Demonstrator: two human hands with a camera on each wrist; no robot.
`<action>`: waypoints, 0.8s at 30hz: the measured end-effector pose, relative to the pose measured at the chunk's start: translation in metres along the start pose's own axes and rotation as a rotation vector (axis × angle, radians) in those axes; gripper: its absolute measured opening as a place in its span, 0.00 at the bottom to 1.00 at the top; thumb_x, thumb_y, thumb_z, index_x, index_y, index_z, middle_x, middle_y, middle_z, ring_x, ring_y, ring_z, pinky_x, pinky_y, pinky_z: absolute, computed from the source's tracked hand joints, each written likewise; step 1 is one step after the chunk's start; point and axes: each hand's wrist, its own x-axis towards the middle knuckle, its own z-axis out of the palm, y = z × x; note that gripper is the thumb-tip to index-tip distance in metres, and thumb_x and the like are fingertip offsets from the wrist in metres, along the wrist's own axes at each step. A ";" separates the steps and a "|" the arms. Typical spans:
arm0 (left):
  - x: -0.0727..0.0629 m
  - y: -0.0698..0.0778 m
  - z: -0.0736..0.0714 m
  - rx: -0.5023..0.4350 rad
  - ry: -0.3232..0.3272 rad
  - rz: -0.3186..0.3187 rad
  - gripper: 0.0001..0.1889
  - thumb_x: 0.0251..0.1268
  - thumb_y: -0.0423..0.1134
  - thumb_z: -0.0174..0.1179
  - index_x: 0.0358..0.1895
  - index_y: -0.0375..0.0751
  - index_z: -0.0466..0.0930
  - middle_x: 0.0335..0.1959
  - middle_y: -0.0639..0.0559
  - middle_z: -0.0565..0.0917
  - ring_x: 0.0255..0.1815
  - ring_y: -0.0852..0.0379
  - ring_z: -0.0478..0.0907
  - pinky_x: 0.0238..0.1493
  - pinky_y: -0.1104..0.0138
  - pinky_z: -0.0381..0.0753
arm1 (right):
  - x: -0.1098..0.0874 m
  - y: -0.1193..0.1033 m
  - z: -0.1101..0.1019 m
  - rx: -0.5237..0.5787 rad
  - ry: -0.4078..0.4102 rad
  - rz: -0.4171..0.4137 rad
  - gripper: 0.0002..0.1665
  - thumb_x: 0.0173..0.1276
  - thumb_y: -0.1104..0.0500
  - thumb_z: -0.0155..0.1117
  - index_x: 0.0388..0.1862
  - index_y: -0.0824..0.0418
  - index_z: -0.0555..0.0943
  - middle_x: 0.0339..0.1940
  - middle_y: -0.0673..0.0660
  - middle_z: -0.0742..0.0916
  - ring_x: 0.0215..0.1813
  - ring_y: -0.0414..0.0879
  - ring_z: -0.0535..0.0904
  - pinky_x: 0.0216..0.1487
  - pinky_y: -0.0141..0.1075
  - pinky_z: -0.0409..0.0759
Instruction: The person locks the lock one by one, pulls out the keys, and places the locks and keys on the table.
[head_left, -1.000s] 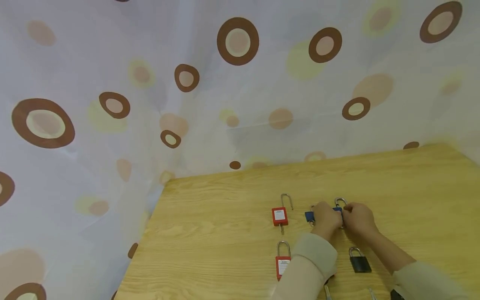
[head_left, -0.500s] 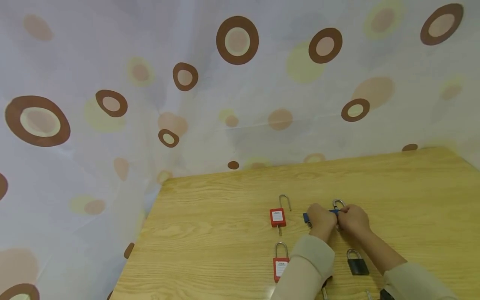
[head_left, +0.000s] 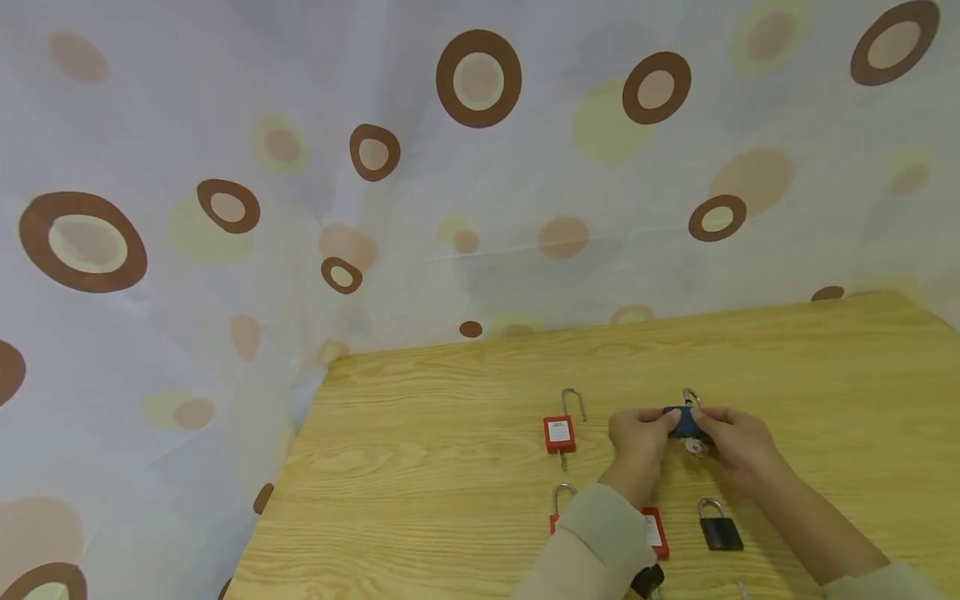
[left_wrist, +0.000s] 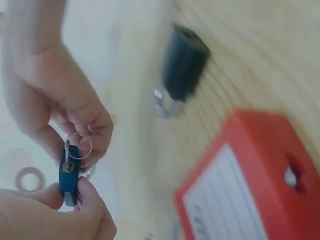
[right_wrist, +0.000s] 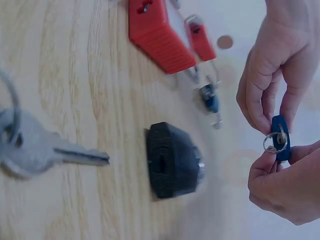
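Between my two hands is a small blue padlock (head_left: 684,422), its metal shackle on the far side. My left hand (head_left: 637,446) pinches one side of the body with thumb and fingers. On the other side my right hand (head_left: 746,450) grips it the same way. Both wrist views show the keyhole end of the padlock (left_wrist: 69,172), where a key (left_wrist: 67,152) with a thin ring (right_wrist: 265,144) sits in the lock. A second blue padlock (right_wrist: 209,97) lies beyond on the table in the right wrist view; my left hand hides it from the head camera.
A red padlock (head_left: 558,433) with a raised shackle and key lies to the left. Nearer are two more red padlocks, one partly under my left sleeve (head_left: 603,529). A black padlock (head_left: 721,533) lies near my right forearm. A loose key (right_wrist: 30,145) lies close by. Patterned sheeting (head_left: 480,208) hangs behind.
Both hands have shifted slightly right and turned the blue padlock, so its body and hanging ring now show between them. The second blue padlock is now covered; a red one near my left sleeve is uncovered.
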 end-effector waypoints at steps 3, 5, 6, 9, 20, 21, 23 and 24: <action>-0.011 0.010 -0.008 -0.105 -0.068 -0.074 0.05 0.52 0.28 0.66 0.30 0.28 0.82 0.28 0.41 0.84 0.30 0.52 0.85 0.33 0.68 0.84 | -0.010 -0.006 0.000 0.060 -0.035 -0.016 0.39 0.74 0.52 0.44 0.68 0.80 0.47 0.50 0.60 0.73 0.35 0.27 0.72 0.38 0.24 0.77; -0.016 0.014 -0.012 -0.141 -0.101 -0.126 0.07 0.53 0.31 0.66 0.32 0.29 0.82 0.30 0.41 0.84 0.32 0.51 0.85 0.36 0.65 0.84 | -0.018 -0.010 0.002 0.071 -0.047 -0.028 0.40 0.74 0.51 0.43 0.69 0.79 0.44 0.58 0.69 0.69 0.35 0.24 0.71 0.39 0.22 0.76; -0.018 0.016 -0.015 -0.137 -0.123 -0.141 0.08 0.54 0.32 0.65 0.34 0.29 0.82 0.31 0.42 0.84 0.33 0.51 0.84 0.37 0.65 0.84 | -0.022 -0.011 0.003 0.069 -0.052 -0.034 0.40 0.74 0.52 0.42 0.69 0.79 0.44 0.61 0.72 0.65 0.35 0.23 0.70 0.39 0.21 0.75; -0.022 0.019 -0.027 -0.109 -0.200 -0.162 0.07 0.56 0.32 0.64 0.35 0.30 0.82 0.33 0.43 0.84 0.36 0.51 0.84 0.39 0.64 0.84 | -0.034 -0.012 0.006 0.055 -0.054 -0.047 0.38 0.75 0.53 0.42 0.69 0.78 0.45 0.64 0.72 0.64 0.36 0.21 0.70 0.40 0.20 0.75; -0.052 0.019 -0.077 -0.040 -0.382 -0.158 0.09 0.58 0.29 0.61 0.40 0.28 0.82 0.36 0.44 0.84 0.40 0.50 0.84 0.42 0.65 0.83 | -0.077 -0.006 0.030 -0.154 0.018 -0.135 0.23 0.72 0.59 0.49 0.57 0.76 0.64 0.34 0.44 0.80 0.33 0.30 0.76 0.37 0.26 0.80; -0.054 0.017 -0.081 -0.040 -0.388 -0.169 0.08 0.58 0.28 0.61 0.40 0.28 0.82 0.36 0.44 0.84 0.40 0.50 0.84 0.43 0.64 0.83 | -0.080 -0.006 0.032 -0.174 0.019 -0.124 0.23 0.72 0.58 0.50 0.56 0.75 0.65 0.34 0.45 0.81 0.33 0.30 0.76 0.37 0.27 0.80; -0.058 0.013 -0.087 -0.037 -0.382 -0.197 0.07 0.57 0.28 0.61 0.38 0.28 0.82 0.35 0.44 0.84 0.39 0.52 0.84 0.42 0.65 0.83 | -0.086 -0.003 0.035 -0.195 0.015 -0.098 0.22 0.72 0.57 0.51 0.55 0.74 0.66 0.35 0.45 0.82 0.33 0.31 0.76 0.36 0.28 0.80; -0.060 0.011 -0.090 -0.036 -0.385 -0.211 0.07 0.57 0.28 0.61 0.38 0.28 0.82 0.35 0.44 0.84 0.39 0.53 0.83 0.42 0.65 0.83 | -0.089 -0.001 0.037 -0.204 0.013 -0.090 0.22 0.72 0.57 0.52 0.55 0.74 0.67 0.35 0.46 0.82 0.33 0.31 0.76 0.36 0.28 0.80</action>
